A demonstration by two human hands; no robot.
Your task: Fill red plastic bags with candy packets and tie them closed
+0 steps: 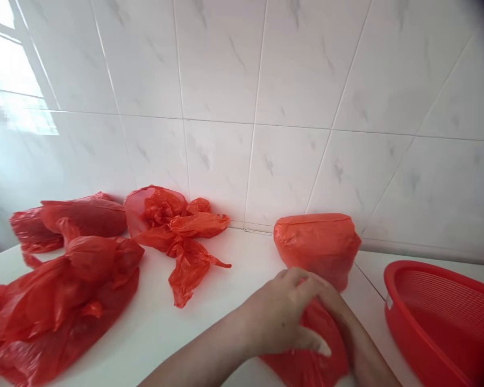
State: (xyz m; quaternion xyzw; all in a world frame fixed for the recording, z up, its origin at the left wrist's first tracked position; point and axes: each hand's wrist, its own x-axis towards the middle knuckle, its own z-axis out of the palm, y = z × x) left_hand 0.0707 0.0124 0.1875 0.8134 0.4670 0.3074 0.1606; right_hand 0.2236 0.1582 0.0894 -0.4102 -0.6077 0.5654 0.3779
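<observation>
My left hand [280, 317] is over a red plastic bag [318, 344] at the front of the white counter. Its thumb stands apart from the fingers, which curve toward my right hand, and I see nothing gripped in it. My right hand [325, 293] is on the far side, mostly covered by the left one, so its fingers are hidden; the right forearm runs along the bag's right edge. Just behind both hands, a full, folded red plastic bag [317, 242] rests near the wall.
Knotted red bags [80, 279] lie at the left, and a crumpled red bag [177, 226] with loose tied ends is at the back. A red mesh plastic basket [411, 317] stands at the right. A white tiled wall [226, 80] bounds the counter [234, 269] behind.
</observation>
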